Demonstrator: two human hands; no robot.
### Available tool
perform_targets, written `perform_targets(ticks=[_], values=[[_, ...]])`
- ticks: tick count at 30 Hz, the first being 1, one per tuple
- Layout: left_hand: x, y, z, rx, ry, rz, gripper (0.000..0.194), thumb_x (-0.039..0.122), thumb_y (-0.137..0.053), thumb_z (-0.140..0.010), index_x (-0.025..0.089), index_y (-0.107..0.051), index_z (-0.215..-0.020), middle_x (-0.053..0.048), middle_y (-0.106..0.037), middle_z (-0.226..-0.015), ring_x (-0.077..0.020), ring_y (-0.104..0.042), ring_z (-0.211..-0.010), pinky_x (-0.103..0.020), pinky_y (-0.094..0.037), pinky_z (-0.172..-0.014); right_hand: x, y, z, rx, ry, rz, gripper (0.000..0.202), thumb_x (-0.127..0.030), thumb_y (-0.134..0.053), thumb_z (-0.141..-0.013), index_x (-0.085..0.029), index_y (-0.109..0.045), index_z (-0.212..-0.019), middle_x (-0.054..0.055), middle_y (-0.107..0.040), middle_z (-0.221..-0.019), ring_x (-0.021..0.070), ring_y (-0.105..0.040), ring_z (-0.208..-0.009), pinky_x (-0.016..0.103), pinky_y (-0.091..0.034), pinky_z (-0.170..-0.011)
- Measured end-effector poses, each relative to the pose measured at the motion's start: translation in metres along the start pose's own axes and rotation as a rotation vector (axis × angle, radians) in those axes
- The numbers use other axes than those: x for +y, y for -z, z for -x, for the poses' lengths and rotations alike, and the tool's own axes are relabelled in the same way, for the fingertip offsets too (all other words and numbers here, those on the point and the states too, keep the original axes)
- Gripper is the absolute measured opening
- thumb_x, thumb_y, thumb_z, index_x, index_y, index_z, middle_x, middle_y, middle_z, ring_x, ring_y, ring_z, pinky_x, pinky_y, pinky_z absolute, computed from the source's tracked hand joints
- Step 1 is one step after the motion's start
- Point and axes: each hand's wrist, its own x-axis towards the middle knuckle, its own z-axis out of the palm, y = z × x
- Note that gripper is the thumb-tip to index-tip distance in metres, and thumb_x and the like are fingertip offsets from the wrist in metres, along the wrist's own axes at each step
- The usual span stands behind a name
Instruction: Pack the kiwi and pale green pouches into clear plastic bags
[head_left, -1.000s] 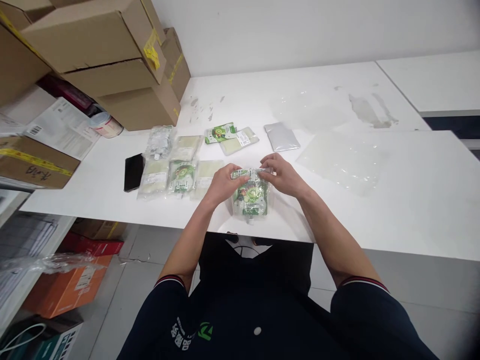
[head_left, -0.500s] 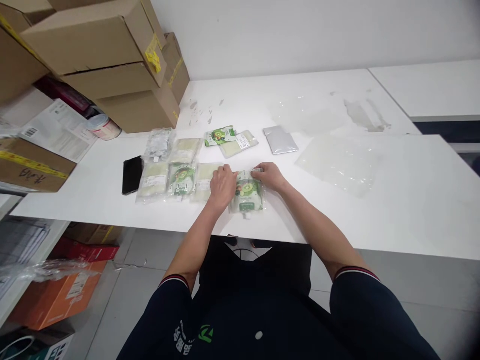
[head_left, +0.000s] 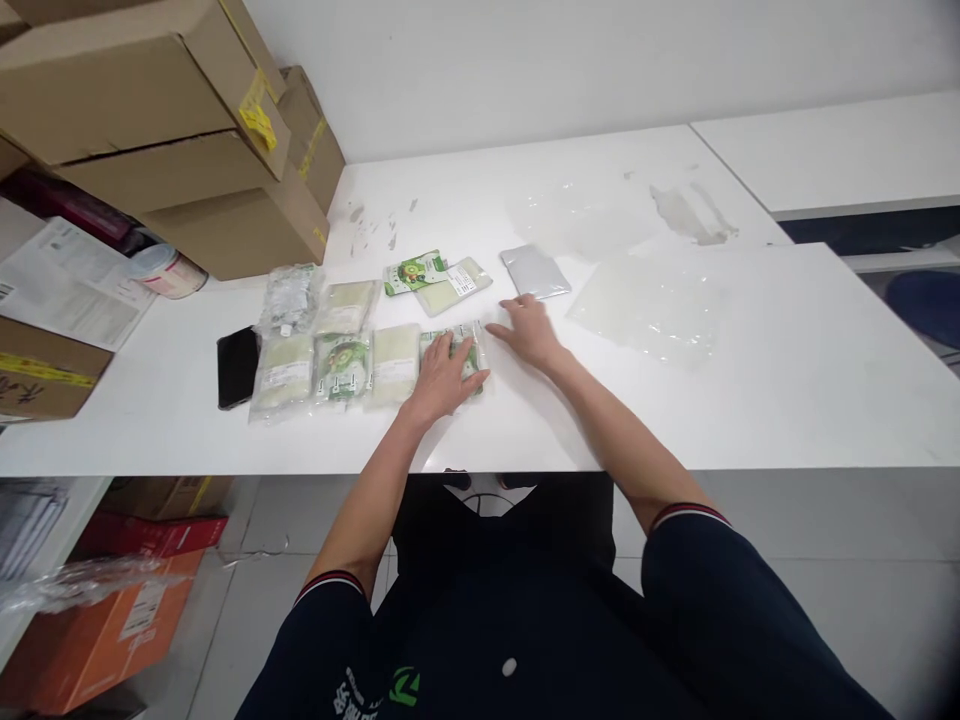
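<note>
Head | left hand [head_left: 442, 375] flat on bagged green pouch [head_left: 469, 345] | right hand [head_left: 529, 330] released, beside it

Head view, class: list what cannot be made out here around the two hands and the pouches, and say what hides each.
- Green pouch: most of its front is covered by the left hand.
- Pouch labels in the row: print too small to read.
- Right hand: palm down, so whether it touches the table cannot be told.
- Cardboard boxes: cut off by the top and left edges.
</note>
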Motion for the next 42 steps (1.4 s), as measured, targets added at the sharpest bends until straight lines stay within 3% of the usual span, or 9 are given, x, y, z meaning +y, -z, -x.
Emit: perform_targets(ticks=[4, 9, 15, 18, 22, 27, 31, 35, 42], values=[[-0.002, 0.008, -0.002, -0.038, -0.001, -0.031, 0.064, 0.055, -0.051, -0.092, 0.02, -0.045, -0.145, -0.02, -0.026, -0.16, -0.0385, -0.017, -0.151, -0.056, -0.024, -0.118, 0.082, 0.04, 0.027, 0.128, -0.175, 0.314, 0.065, -0.041, -0.065, -0.085, -0.011, -0.045, -0.14, 0.025, -0.032, -0.153, 0.0452, -0.03, -0.138, 0.061, -0.032, -0.105], [0.003, 0.007, -0.002, 0.0, -0.005, -0.064, 0.061, 0.05, -0.057, -0.091, 0.018, -0.049, -0.142, -0.021, -0.029, -0.159, -0.0408, -0.018, -0.15, -0.058, -0.023, -0.118, 0.138, 0.062, 0.059, 0.002, -0.296, 0.337, 0.036, -0.02, -0.041, -0.094, -0.008, -0.06, -0.123, 0.026, -0.061, -0.124, 0.0359, -0.055, -0.119, 0.049, -0.046, -0.094], [0.044, 0.011, 0.007, 0.289, -0.188, 0.116, 0.048, 0.052, -0.046, -0.097, 0.024, -0.055, -0.135, -0.012, -0.051, -0.144, -0.0275, -0.039, -0.142, -0.048, -0.032, -0.117, 0.096, 0.077, 0.089, 0.423, -0.141, -0.464, 0.032, -0.043, -0.046, -0.097, -0.019, -0.066, -0.107, 0.012, -0.072, -0.1, 0.0255, -0.069, -0.096, 0.041, -0.056, -0.082], [0.071, 0.018, 0.008, 0.381, -0.256, 0.15, 0.068, 0.065, -0.054, -0.088, 0.026, -0.046, -0.143, -0.012, -0.044, -0.15, -0.029, -0.037, -0.142, -0.049, -0.031, -0.117, 0.061, 0.082, 0.095, 0.371, -0.094, -0.896, 0.038, -0.057, -0.061, -0.087, -0.019, -0.065, -0.09, 0.009, -0.073, -0.089, 0.0214, -0.071, -0.08, 0.036, -0.059, -0.07], [0.089, 0.021, 0.004, 0.464, -0.256, 0.062, 0.083, 0.072, -0.063, -0.076, 0.025, -0.046, -0.143, -0.014, -0.038, -0.153, -0.0342, -0.033, -0.143, -0.05, -0.028, -0.117, 0.025, 0.077, 0.094, 0.244, -0.067, -1.059, 0.046, -0.065, -0.067, -0.079, -0.019, -0.06, -0.073, 0.004, -0.067, -0.068, 0.0158, -0.066, -0.06, 0.028, -0.054, -0.054], [0.078, 0.027, -0.002, 0.637, -0.269, 0.145, 0.031, 0.052, -0.065, -0.087, 0.022, -0.068, -0.096, -0.01, -0.063, -0.114, -0.0272, -0.054, -0.119, -0.047, -0.038, -0.107, 0.017, 0.085, 0.098, 0.245, 0.01, -0.908, 0.05, -0.062, -0.066, -0.081, -0.02, -0.052, -0.059, -0.003, -0.049, -0.046, 0.0076, -0.044, -0.04, 0.023, -0.037, -0.041], [0.063, 0.05, 0.003, 0.623, -0.189, 0.678, 0.033, 0.051, -0.065, -0.087, 0.02, -0.057, -0.077, -0.001, -0.064, -0.079, -0.0149, -0.064, -0.079, -0.033, -0.053, -0.08, 0.038, 0.121, 0.108, 0.035, 0.111, -0.686, 0.035, -0.052, -0.073, -0.077, -0.021, -0.061, -0.067, -0.003, -0.054, -0.053, 0.0087, -0.045, -0.046, 0.024, -0.037, -0.045], [0.044, 0.066, 0.017, 0.521, 0.057, 1.196, 0.042, 0.05, -0.074, -0.078, 0.021, -0.044, -0.072, 0.006, -0.057, -0.059, -0.0078, -0.054, -0.048, -0.019, -0.043, -0.045, 0.064, 0.148, 0.1, -0.172, 0.155, -0.277, 0.025, -0.049, -0.067, -0.082, -0.024, -0.07, -0.078, 0.001, -0.066, -0.075, 0.0165, -0.059, -0.069, 0.03, -0.046, -0.06], [0.029, 0.017, 0.045, 0.564, 0.416, 1.312, 0.042, 0.042, -0.075, -0.075, 0.021, -0.039, -0.082, 0.004, -0.067, -0.068, -0.0093, -0.061, -0.047, -0.019, -0.048, -0.047, 0.073, 0.105, 0.003, 0.109, -0.057, 0.302, 0.027, -0.032, -0.051, -0.092, -0.015, -0.072, -0.097, 0.015, -0.066, -0.103, 0.0317, -0.06, -0.099, 0.045, -0.047, -0.082]])
